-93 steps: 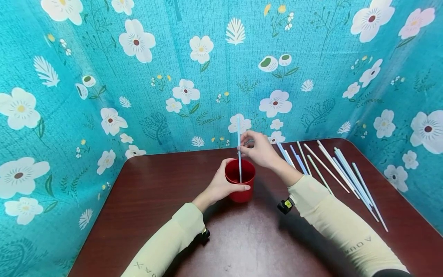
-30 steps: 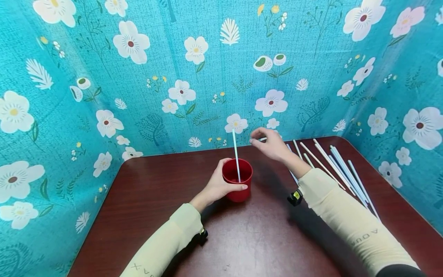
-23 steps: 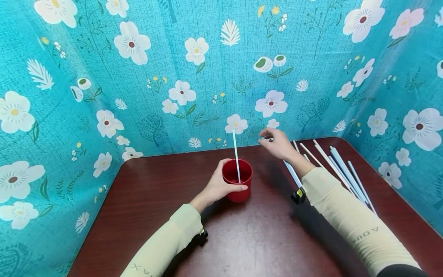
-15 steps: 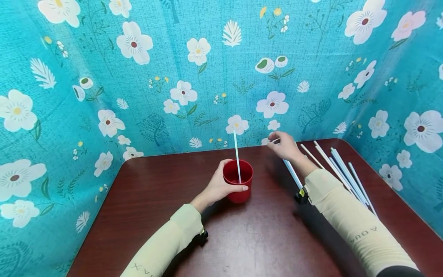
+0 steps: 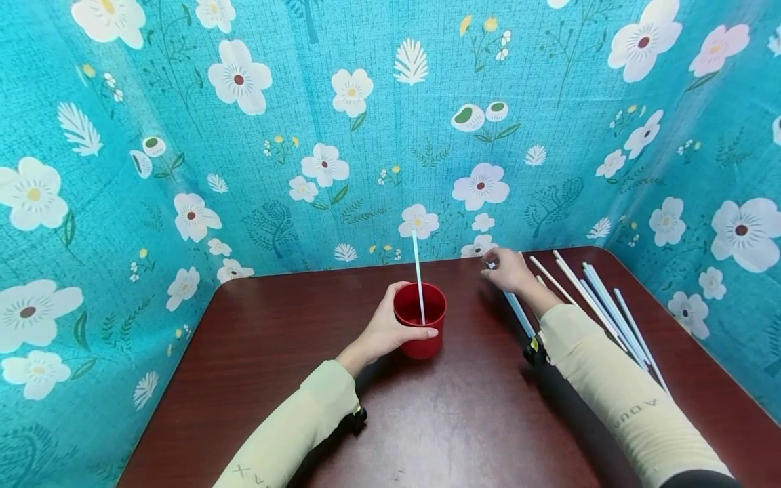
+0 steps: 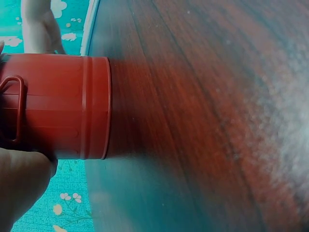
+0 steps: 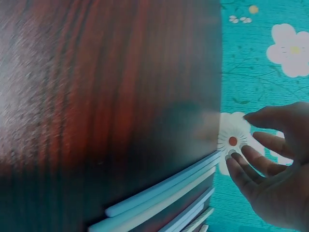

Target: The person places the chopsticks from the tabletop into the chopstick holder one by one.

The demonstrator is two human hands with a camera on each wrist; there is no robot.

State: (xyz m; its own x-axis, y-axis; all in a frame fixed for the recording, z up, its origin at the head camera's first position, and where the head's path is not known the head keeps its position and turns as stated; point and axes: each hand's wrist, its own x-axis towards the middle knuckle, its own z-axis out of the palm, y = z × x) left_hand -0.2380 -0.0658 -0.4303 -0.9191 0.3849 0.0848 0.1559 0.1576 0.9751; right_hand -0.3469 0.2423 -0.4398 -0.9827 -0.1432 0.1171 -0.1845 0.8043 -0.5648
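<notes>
My left hand (image 5: pixel 390 325) grips the red cup (image 5: pixel 422 347) around its side, the thumb across the front. In the left wrist view the cup (image 6: pixel 58 106) shows a raised loop on its wall. One pale blue chopstick (image 5: pixel 417 271) stands in the cup, tilted slightly left. My right hand (image 5: pixel 511 272) hovers by the table's back edge, near the far ends of a few blue and white chopsticks (image 5: pixel 518 313). In the right wrist view that hand (image 7: pixel 282 181) has its fingers loosely bent and apart from the chopsticks (image 7: pixel 164 186), with nothing between them.
More pastel chopsticks (image 5: pixel 601 298) lie in a loose spread on the right of the dark red table (image 5: pixel 293 325), partly under the right forearm. A teal flowered cloth (image 5: pixel 366 135) hangs behind and beside the table.
My right hand has let go of the chopstick, which now leans in the cup. It has moved right and down toward the lying chopsticks. The left hand keeps its hold on the cup.
</notes>
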